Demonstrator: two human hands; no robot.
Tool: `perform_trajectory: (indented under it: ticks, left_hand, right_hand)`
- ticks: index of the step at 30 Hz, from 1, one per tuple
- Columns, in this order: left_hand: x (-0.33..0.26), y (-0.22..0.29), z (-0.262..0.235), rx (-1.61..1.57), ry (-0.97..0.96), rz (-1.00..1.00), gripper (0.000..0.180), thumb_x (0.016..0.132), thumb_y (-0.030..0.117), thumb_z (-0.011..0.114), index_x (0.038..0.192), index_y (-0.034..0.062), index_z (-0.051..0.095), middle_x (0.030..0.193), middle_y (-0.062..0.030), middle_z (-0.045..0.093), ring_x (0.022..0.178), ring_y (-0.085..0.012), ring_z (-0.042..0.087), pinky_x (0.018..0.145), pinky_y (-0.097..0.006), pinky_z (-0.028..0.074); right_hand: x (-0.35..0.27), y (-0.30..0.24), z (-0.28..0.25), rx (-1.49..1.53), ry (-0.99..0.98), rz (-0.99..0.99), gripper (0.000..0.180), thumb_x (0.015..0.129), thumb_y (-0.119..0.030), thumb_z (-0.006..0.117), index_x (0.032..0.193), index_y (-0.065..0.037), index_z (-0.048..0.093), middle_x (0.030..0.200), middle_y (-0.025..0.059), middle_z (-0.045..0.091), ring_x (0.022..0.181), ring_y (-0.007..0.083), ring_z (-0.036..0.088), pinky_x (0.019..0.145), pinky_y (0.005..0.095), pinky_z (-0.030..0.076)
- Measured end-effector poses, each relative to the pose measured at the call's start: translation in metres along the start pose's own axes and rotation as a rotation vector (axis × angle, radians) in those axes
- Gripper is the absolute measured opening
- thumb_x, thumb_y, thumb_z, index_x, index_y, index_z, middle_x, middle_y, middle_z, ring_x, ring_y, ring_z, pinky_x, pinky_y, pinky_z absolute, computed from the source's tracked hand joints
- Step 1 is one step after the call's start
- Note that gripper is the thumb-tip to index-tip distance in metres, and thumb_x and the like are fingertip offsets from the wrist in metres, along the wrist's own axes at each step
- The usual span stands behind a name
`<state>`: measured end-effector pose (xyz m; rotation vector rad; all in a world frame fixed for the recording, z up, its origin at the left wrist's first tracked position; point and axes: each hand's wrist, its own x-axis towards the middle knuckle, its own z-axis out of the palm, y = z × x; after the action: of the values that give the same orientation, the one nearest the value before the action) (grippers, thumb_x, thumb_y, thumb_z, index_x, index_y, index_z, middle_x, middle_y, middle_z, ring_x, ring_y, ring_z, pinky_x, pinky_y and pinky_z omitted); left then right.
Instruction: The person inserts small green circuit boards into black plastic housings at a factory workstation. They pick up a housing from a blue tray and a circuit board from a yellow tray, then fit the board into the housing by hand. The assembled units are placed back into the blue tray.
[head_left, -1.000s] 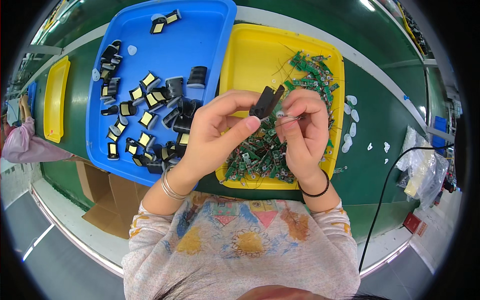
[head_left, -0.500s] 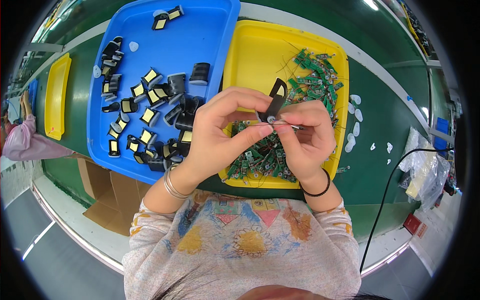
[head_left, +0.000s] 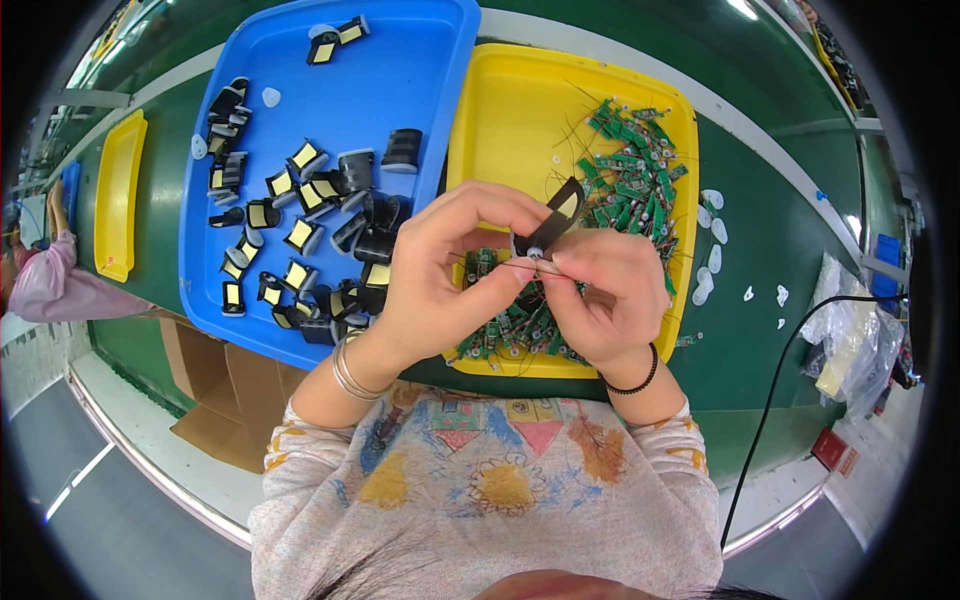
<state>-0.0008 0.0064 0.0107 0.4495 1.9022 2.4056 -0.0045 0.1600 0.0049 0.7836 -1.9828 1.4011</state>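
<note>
My left hand (head_left: 435,265) is closed on a black curved plastic housing (head_left: 553,222) with a pale yellow patch inside, held tilted over the yellow tray (head_left: 505,95). Close against it, my right hand (head_left: 612,295) pinches a small part with thin dark wires (head_left: 538,263) at the housing's lower end. Fingers cover most of that part, so its kind is unclear. Beneath both hands lies a pile of small green circuit boards (head_left: 632,195) with thin wires. To the left, a blue tray (head_left: 320,105) holds several similar black housings (head_left: 402,150) with grey ends.
Several white teardrop-shaped pieces (head_left: 713,260) lie right of the yellow tray. Further right are clear plastic bags (head_left: 845,345) and a black cable (head_left: 770,385). A narrow yellow tray (head_left: 120,195) and a person in a pink sleeve (head_left: 70,285) are at far left; a cardboard box (head_left: 225,395) sits below.
Both hands have come slightly down, and the housing leans further to the right. My right fingertips have moved in closer to its lower end. The view has shifted slightly.
</note>
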Motion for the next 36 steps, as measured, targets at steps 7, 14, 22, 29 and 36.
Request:
perform_trajectory:
  ticks: [7,14,22,29,36]
  left_hand:
    - [0.0001,0.0022,-0.0004,0.074,0.006,0.011,0.018,0.071,-0.004,0.056,0.088,-0.0023,0.054,0.095,-0.0122,0.055,0.090,-0.0181,0.056,0.076,-0.029,0.050]
    - [0.0009,0.0051,-0.0001,0.109,0.026,0.044,0.018,0.071,-0.002,0.060,0.088,-0.0026,0.056,0.095,-0.0131,0.056,0.088,-0.0184,0.057,0.075,-0.029,0.050]
    - [0.0019,0.0048,-0.0010,0.151,0.029,0.097,0.016,0.070,-0.003,0.060,0.086,-0.0031,0.056,0.095,-0.0135,0.057,0.088,-0.0182,0.057,0.075,-0.028,0.049]
    - [-0.0007,0.0028,0.0018,-0.071,-0.002,-0.008,0.015,0.076,-0.005,0.054,0.090,-0.0029,0.053,0.095,-0.0109,0.053,0.090,-0.0156,0.053,0.077,-0.026,0.045]
    - [-0.0014,-0.0026,-0.0007,-0.289,0.044,-0.070,0.013,0.081,-0.003,0.047,0.094,-0.0009,0.049,0.096,-0.0064,0.050,0.089,-0.0114,0.050,0.079,-0.023,0.039]
  right_hand:
    - [-0.0032,0.0025,0.0024,0.000,0.007,-0.052,0.026,0.061,0.004,0.070,0.083,-0.003,0.059,0.074,0.0088,0.059,0.061,0.0181,0.059,0.051,0.0251,0.047]
    - [0.0018,0.0040,-0.0016,0.088,-0.028,0.089,0.020,0.062,0.005,0.068,0.078,-0.001,0.059,0.072,0.0088,0.058,0.061,0.0184,0.056,0.052,0.0247,0.044]
    - [0.0004,0.0015,0.0005,0.240,-0.014,0.269,0.017,0.063,0.003,0.069,0.076,0.000,0.059,0.070,0.0084,0.057,0.061,0.0161,0.054,0.053,0.0233,0.042]
    - [-0.0034,-0.0034,0.0042,0.385,0.049,0.415,0.023,0.064,0.001,0.071,0.082,0.001,0.057,0.076,0.0089,0.058,0.065,0.0148,0.058,0.059,0.0221,0.048]
    - [0.0004,-0.0032,0.0030,0.326,-0.070,0.415,0.024,0.065,0.000,0.071,0.084,0.000,0.057,0.078,0.0087,0.059,0.068,0.0143,0.060,0.060,0.0227,0.049]
